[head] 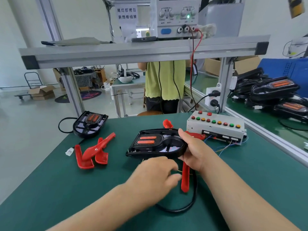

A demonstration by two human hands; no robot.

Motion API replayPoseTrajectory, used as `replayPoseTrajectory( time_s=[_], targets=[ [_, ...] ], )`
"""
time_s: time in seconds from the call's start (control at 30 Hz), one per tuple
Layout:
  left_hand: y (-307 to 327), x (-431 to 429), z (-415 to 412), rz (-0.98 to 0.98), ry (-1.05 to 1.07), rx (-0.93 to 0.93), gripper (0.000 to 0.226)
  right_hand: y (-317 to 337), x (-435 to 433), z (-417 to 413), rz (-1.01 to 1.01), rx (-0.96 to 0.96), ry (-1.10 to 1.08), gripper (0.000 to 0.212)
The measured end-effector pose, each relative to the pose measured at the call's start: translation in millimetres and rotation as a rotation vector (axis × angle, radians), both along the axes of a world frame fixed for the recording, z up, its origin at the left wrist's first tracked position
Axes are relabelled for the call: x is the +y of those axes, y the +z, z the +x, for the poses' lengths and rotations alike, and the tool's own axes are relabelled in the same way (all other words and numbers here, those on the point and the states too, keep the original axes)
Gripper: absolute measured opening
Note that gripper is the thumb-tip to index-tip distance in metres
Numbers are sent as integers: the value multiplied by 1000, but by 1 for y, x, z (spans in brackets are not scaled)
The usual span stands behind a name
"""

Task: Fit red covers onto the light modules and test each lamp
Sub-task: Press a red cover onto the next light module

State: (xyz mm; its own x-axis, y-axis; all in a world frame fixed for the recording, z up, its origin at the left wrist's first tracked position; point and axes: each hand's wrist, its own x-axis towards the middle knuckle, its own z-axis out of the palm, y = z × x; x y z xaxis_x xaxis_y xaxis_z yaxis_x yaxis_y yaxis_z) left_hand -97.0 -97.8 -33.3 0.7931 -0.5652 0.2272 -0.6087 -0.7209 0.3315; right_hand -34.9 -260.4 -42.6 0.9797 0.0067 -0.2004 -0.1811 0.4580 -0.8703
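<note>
A black light module (155, 145) with two orange reflector strips lies mid-table on the green mat. My right hand (191, 150) grips its right rounded end, thumb on top. My left hand (156, 174) hovers just in front of the module, fingers curled near its black cable (186, 205); the fingers are blurred and whether they pinch the cable is unclear. A red cover (185, 177) lies under my right wrist. Several more red covers (93, 150) sit to the left. A second black module (90, 123) rests at the far left.
A grey test box (216, 129) with coloured buttons stands at the right rear. Another red cover (167, 123) lies behind the module. A white connector (69, 151) lies left. A power supply (176, 17) sits on the overhead shelf. Finished lamps (273, 89) pile up at right. A person stands behind the bench.
</note>
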Motion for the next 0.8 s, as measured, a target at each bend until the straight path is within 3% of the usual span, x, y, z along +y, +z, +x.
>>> replayPoseTrajectory(
  time_s=[0.13, 0.23, 0.5, 0.63, 0.8],
  targets=[
    [-5, -37, 2, 26, 67, 222, 37, -3, -2, -2, 60, -25, 82, 46],
    [-4, -40, 7, 95, 91, 288, 39, -4, -7, -2, 70, -41, 83, 49],
    [39, 17, 15, 399, 96, 120, 27, -2, -16, 6, 54, -62, 6, 59],
    [57, 55, 25, 306, 52, 116, 15, -2, -19, 8, 75, -56, -8, 58],
    [58, 87, 42, 25, -1, 144, 25, -2, -18, 6, 98, -38, -17, 50]
  ],
)
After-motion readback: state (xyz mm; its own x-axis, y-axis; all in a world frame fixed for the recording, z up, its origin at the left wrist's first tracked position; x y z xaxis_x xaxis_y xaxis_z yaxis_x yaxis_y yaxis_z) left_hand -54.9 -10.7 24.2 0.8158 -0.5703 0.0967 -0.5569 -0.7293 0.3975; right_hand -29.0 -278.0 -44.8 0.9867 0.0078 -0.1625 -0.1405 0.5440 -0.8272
